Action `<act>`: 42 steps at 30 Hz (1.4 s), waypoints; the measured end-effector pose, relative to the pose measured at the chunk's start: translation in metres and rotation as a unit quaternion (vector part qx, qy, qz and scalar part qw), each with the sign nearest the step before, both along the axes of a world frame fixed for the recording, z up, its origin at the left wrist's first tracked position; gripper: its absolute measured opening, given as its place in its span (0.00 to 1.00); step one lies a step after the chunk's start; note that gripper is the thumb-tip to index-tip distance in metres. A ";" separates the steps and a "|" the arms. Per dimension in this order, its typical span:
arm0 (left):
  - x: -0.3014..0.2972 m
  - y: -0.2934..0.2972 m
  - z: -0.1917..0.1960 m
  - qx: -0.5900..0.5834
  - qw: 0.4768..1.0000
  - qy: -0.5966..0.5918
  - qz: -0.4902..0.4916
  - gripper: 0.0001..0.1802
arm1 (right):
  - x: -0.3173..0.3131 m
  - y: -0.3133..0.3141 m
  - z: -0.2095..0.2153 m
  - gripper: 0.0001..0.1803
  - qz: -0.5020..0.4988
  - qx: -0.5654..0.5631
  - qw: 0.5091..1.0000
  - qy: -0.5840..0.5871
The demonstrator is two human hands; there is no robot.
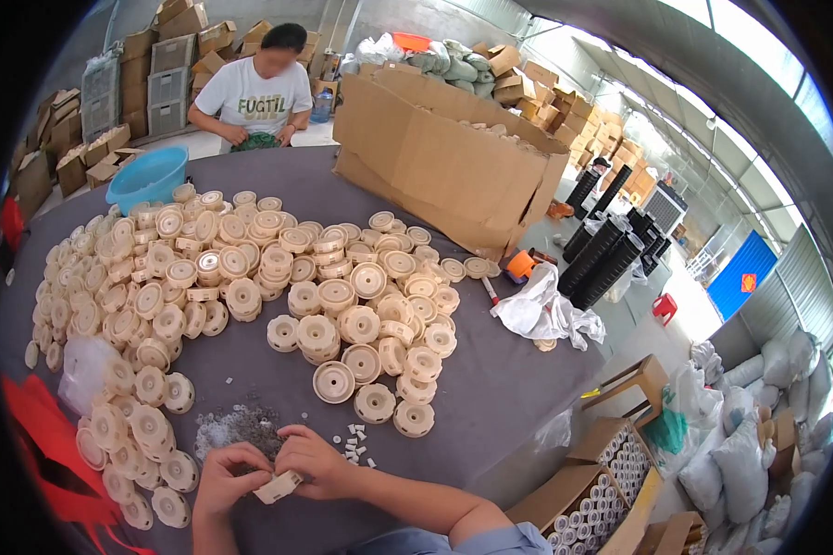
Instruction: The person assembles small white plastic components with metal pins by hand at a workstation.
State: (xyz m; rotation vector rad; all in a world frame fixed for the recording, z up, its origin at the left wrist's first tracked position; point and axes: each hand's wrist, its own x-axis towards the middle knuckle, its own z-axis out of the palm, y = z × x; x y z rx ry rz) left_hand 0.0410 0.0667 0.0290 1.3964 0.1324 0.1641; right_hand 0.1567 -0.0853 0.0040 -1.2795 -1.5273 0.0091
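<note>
Both my hands meet low at the table's near edge around one cream plastic round part (278,487). My left hand (225,478) pinches its left side and my right hand (311,460) covers its top right. Just beyond them lie a small heap of grey metal bits (239,426) and a few white plastic pieces (353,437). A wide spread of the same cream round parts (250,287) covers the grey table (491,388) from the left edge to the middle.
A large open cardboard box (435,157) lies at the far right of the table, a blue basin (146,176) at the far left. Another person (254,92) works at the far end. White cloth (546,310) hangs at the right edge. Boxes of tubes (583,504) stand below.
</note>
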 end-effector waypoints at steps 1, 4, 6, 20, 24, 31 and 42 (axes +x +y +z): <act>-0.001 -0.001 -0.001 0.003 1.000 0.000 -0.002 0.06 | -0.001 0.000 0.000 0.16 0.007 0.000 1.000 0.010; 0.001 -0.003 -0.003 0.027 0.998 -0.050 0.016 0.06 | 0.000 0.000 0.000 0.17 0.007 0.002 1.000 0.026; 0.002 -0.005 -0.004 0.030 0.997 -0.068 0.023 0.05 | 0.000 -0.001 0.003 0.16 0.010 0.003 0.999 0.037; 0.004 -0.017 -0.013 -0.089 0.993 -0.066 0.033 0.02 | 0.001 -0.005 0.005 0.14 0.028 0.010 0.996 0.088; 0.004 -0.020 -0.010 -0.063 0.995 -0.060 0.055 0.02 | 0.000 -0.005 0.003 0.14 0.049 0.007 0.992 0.119; 0.002 -0.013 -0.005 -0.032 0.997 -0.065 0.022 0.04 | 0.000 -0.004 0.004 0.14 0.077 0.004 0.985 0.153; 0.000 -0.008 -0.005 -0.082 0.996 -0.043 -0.014 0.07 | 0.000 -0.006 0.011 0.14 0.051 0.005 0.993 0.105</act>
